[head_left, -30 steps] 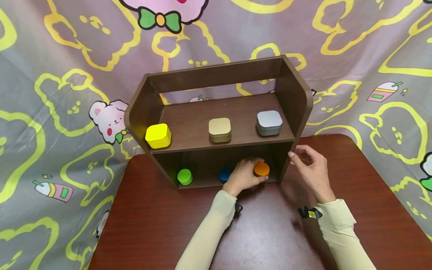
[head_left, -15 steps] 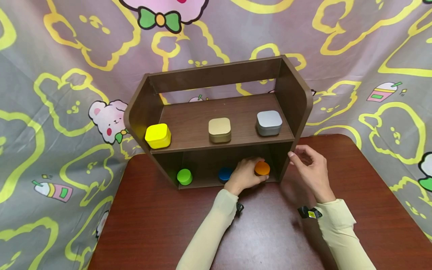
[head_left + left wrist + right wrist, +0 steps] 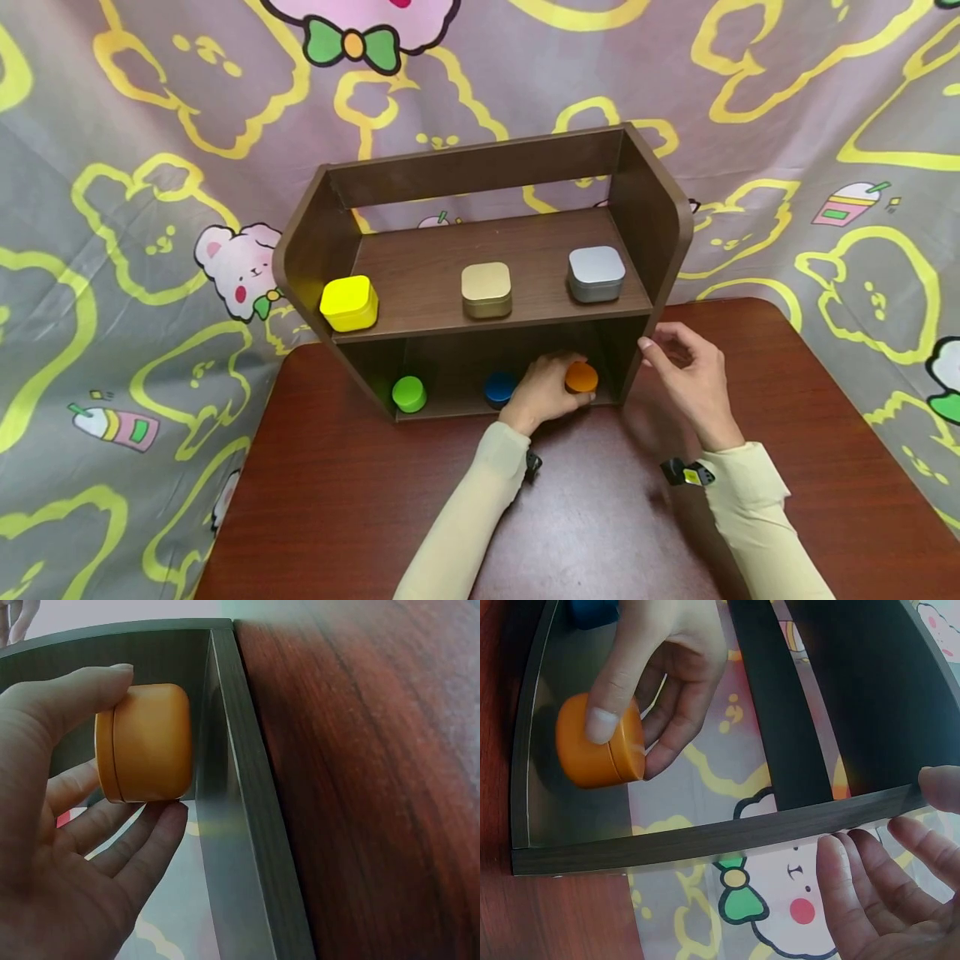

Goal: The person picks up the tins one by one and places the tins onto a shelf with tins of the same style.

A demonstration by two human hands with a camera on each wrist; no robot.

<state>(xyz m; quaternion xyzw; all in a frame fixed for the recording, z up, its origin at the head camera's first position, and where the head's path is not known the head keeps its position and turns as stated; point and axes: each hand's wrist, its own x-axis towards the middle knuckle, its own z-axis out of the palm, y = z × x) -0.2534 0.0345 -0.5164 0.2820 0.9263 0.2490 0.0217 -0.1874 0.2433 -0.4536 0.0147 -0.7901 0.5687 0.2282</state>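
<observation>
My left hand (image 3: 546, 387) reaches into the right part of the shelf unit's lower compartment and holds a round orange tin (image 3: 581, 377). The thumb lies on one side of the tin (image 3: 154, 742), the fingers on the other, with its lid toward the palm. Close over the compartment floor, the tin stands near the right side panel. My right hand (image 3: 690, 379) is outside that panel, its thumb at the front edge and bent fingers along the outer face, gripping the dark brown shelf unit (image 3: 705, 840). To the left sit a round blue tin (image 3: 498, 387), partly behind my left hand, and a round green tin (image 3: 409, 394).
On the upper shelf stand a yellow square tin (image 3: 350, 303) at the left, a gold one (image 3: 487, 290) in the middle and a silver one (image 3: 596, 273) at the right. The reddish-brown table (image 3: 337, 500) carries the unit; a patterned curtain (image 3: 465, 83) hangs behind.
</observation>
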